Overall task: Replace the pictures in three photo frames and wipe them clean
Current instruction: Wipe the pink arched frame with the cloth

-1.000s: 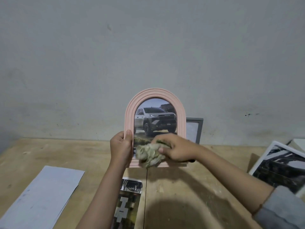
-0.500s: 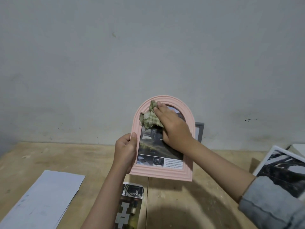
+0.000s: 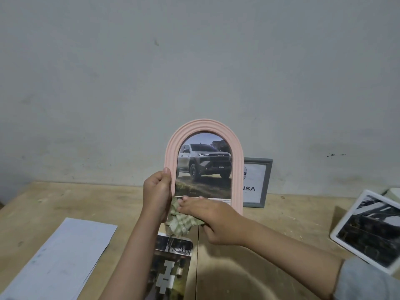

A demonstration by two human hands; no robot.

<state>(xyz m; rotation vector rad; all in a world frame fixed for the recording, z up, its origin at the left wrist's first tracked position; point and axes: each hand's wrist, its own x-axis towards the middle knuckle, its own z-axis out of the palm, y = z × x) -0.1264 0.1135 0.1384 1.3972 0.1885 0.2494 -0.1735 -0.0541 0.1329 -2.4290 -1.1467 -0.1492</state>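
A pink arched photo frame with a picture of a grey pickup truck is held upright above the wooden table. My left hand grips its lower left edge, thumb on the front. My right hand presses a crumpled greenish checked cloth against the frame's bottom edge, hiding that edge. A grey rectangular frame with "USA" print leans on the wall behind. A white frame with a black-and-white picture lies tilted at the right.
A printed picture lies on the table under my arms. White paper sheets lie at the left front. A grey wall rises directly behind the table. Another white object shows at the far right edge.
My right hand with the cloth moved from the frame's bottom up to its arched top, then back down to the bottom edge. The frame now stands more upright.
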